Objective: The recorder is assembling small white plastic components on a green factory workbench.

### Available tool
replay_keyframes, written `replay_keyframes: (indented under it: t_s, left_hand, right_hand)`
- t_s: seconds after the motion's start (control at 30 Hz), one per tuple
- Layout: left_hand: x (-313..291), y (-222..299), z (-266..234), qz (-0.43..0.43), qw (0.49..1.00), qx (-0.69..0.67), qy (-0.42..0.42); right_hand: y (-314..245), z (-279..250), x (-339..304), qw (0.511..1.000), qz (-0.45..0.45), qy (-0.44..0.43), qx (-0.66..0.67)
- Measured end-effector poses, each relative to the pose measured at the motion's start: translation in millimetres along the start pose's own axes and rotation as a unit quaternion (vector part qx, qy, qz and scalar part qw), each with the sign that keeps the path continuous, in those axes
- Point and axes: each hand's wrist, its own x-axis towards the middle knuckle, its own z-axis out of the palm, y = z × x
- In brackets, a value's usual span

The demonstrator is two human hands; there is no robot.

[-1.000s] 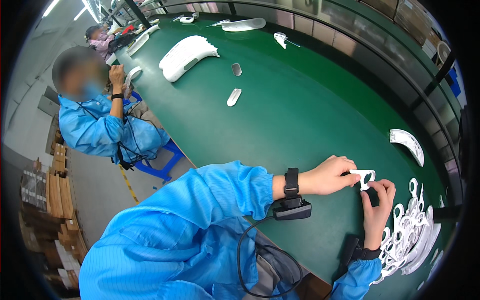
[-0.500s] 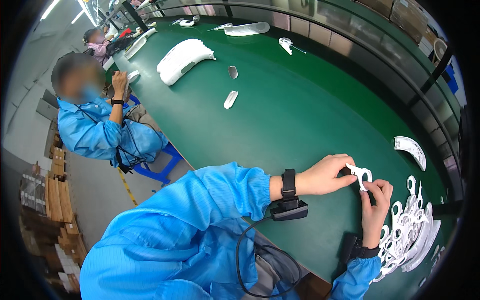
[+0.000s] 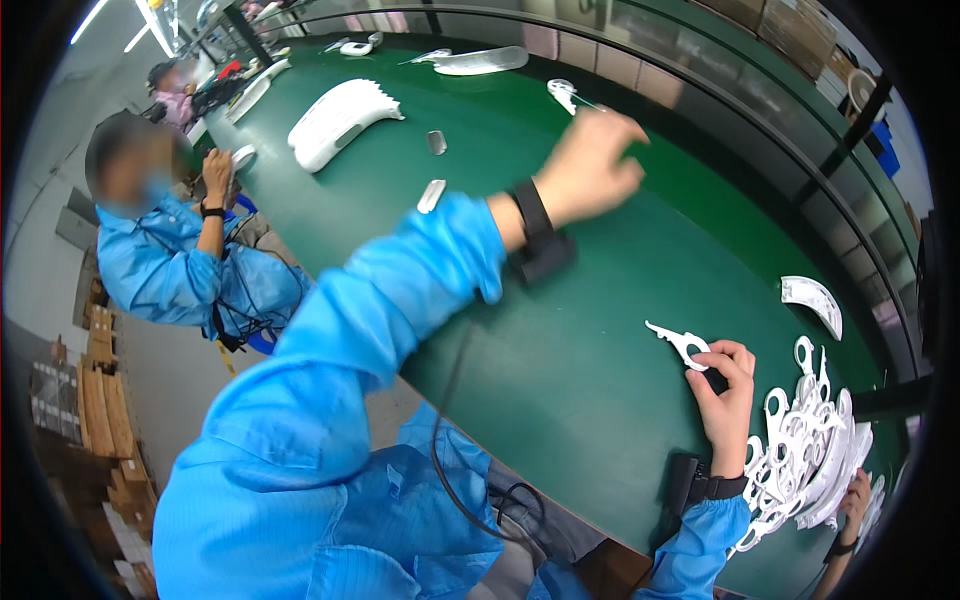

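Part point(image 3: 677, 338), wht, R fingers point(image 3: 728, 362), long axis diag., tip fwd-L

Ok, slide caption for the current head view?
Right hand pinches a white ring-ended part while left hand extends over the green tabletop.

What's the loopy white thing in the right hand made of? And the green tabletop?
The loopy white thing is probably hard plastic: smooth, evenly white, with thin, molded-looking curves. The green tabletop might be covered in rubber or vinyl: even colour, soft sheen.
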Motion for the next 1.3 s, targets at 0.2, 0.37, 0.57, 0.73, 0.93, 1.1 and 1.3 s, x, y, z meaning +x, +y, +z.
replay_keyframes:
  t_s: [0.2,0.37,0.57,0.73,0.93,1.1,1.3]
  left_hand:
    - [41.8,-194.9,-50.9,-0.183,0.905,0.371,-0.103]
    - [32.3,-277.0,-67.4,-0.394,0.794,0.398,-0.236]
    - [10.3,-262.1,-58.2,-0.341,0.790,0.466,-0.204]
    - [0.1,-237.9,-48.9,-0.312,0.776,0.495,-0.235]
    - [6.9,-236.3,-63.0,-0.256,0.875,0.376,-0.165]
    - [37.9,-131.6,-70.1,-0.021,0.970,0.159,-0.182]
    - [-4.0,14.4,-38.3,-0.061,0.946,-0.039,-0.317]
  right_hand:
    - [7.1,3.6,1.8,0.999,-0.022,0.028,-0.007]
    - [1.3,2.8,3.3,1.000,0.009,0.019,0.000]
    - [5.5,1.8,4.9,1.000,-0.008,0.021,0.006]
    - [3.5,2.9,1.9,0.999,0.006,0.033,0.000]
    - [5.9,7.9,-0.2,0.999,-0.012,0.044,0.030]
    - [8.5,5.9,4.0,0.994,-0.083,0.036,-0.062]
    - [7.3,-1.6,9.9,0.988,-0.090,0.055,-0.116]
